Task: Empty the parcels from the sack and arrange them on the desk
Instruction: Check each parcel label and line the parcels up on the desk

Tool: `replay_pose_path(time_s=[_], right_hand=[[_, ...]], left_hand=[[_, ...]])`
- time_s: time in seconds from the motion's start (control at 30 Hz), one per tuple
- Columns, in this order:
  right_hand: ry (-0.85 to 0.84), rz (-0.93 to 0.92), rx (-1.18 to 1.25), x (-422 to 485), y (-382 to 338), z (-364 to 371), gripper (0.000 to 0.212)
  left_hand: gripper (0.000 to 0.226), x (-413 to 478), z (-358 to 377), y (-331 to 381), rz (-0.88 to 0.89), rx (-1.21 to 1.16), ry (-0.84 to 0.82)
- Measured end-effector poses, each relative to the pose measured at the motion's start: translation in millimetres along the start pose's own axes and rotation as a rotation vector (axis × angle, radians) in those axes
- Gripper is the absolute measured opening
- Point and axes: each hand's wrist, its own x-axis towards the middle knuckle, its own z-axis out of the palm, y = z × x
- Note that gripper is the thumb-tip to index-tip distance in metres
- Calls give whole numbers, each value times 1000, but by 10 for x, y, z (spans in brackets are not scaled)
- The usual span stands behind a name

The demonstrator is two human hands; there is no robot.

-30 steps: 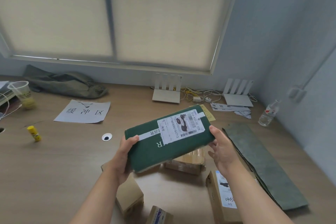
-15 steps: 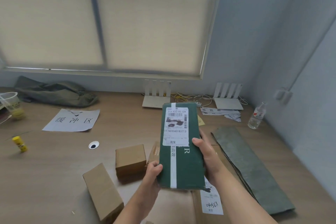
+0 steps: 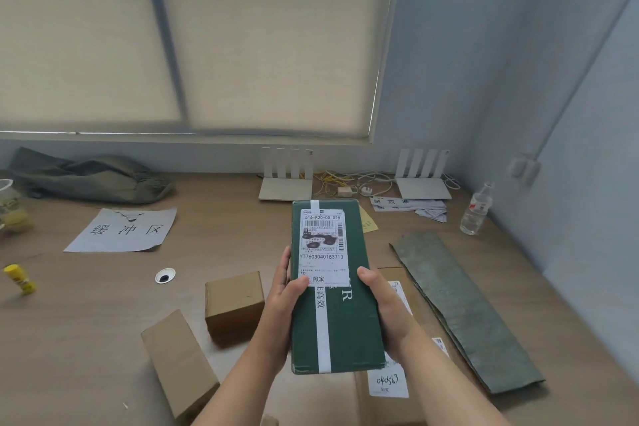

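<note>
Green cardboard fills the middle of the head view: a long green parcel (image 3: pixel 337 315) is held clear of the desk (image 3: pixel 86 339) between both hands, its short end pointing away toward the window. The left hand (image 3: pixel 281 308) grips the left long edge, its thumb curled over onto the lower corner of the white shipping label (image 3: pixel 321 245). The right hand (image 3: pixel 387 311) grips the opposite edge, its thumb hooked over the top face. The fingers of both hands run beneath the parcel and are hidden. A white tape strip (image 3: pixel 323 332) runs the length of the parcel between the two thumbs.

Just left of the left hand a small brown box (image 3: pixel 233 303) sits on the desk, with a long brown box (image 3: pixel 178 363) nearer the camera. Under the right wrist lies a labelled box (image 3: pixel 389 386), partly covered by the parcel. Beyond the right hand a flat sack (image 3: pixel 463 311) lies stretched out. Well beyond the left hand are a paper sign (image 3: pixel 124 230) and a crumpled bag (image 3: pixel 93 178).

A second ago the parcel was held crosswise, one hand at each short end. Half a second ago it was already lengthwise, the left hand at its near corner; that hand has since slid up the edge to the label.
</note>
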Motion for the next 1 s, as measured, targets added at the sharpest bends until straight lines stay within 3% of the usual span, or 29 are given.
replay_pose_path(time_s=[0.13, 0.33, 0.53, 0.73, 1.0], right_hand=[[72, -16, -10, -39, 280, 34, 44], [207, 88, -24, -123, 919, -56, 40], [399, 190, -163, -259, 1402, -108, 38], [477, 226, -364, -279, 1733, -56, 46], [542, 192, -723, -267, 1848, -14, 52]], left_hand=[[70, -67, -157, -220, -33, 21, 45], [91, -302, -422, -668, -171, 89, 113], [71, -528, -572, -1073, -284, 188, 174], [45, -575, -625, -1324, -337, 257, 232], [39, -518, -641, -1541, -449, 390, 261]])
